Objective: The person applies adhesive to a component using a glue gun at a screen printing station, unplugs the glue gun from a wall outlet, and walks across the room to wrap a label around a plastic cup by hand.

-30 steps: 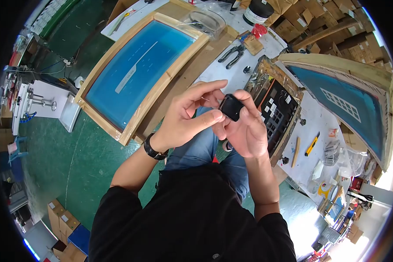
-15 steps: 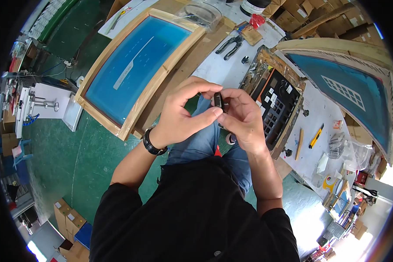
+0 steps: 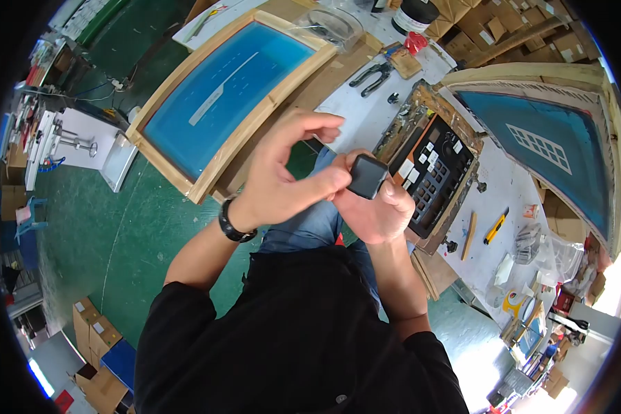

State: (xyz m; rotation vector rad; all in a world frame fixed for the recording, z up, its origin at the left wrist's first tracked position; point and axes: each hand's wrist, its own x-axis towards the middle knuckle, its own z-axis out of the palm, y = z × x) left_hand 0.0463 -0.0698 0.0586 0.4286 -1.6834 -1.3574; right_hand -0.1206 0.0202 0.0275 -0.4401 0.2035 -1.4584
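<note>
A small flat black square piece (image 3: 368,176) with rounded corners is held in my right hand (image 3: 374,217), its broad face turned up. The right thumb lies along its lower right edge, and the other fingers are partly hidden beneath it. Beside it, my left hand (image 3: 279,169) has its index finger raised and apart from the thumb. The left thumb tip is at the piece's left edge; whether it presses there I cannot tell. Just right of my hands, a black panel (image 3: 436,176) with square openings and several white stickers lies in a worn wooden fixture (image 3: 421,103).
A wood-framed blue screen (image 3: 228,96) lies to the left. Another blue screen (image 3: 541,148) stands tilted up at the right. Pliers (image 3: 371,77), a yellow cutter knife (image 3: 496,226), a wooden stick (image 3: 469,236) and plastic bags (image 3: 557,259) lie on the white table.
The black piece has turned from edge-on to face-up and moved slightly right and down. My left index finger has lifted off it. The view has shifted slightly.
</note>
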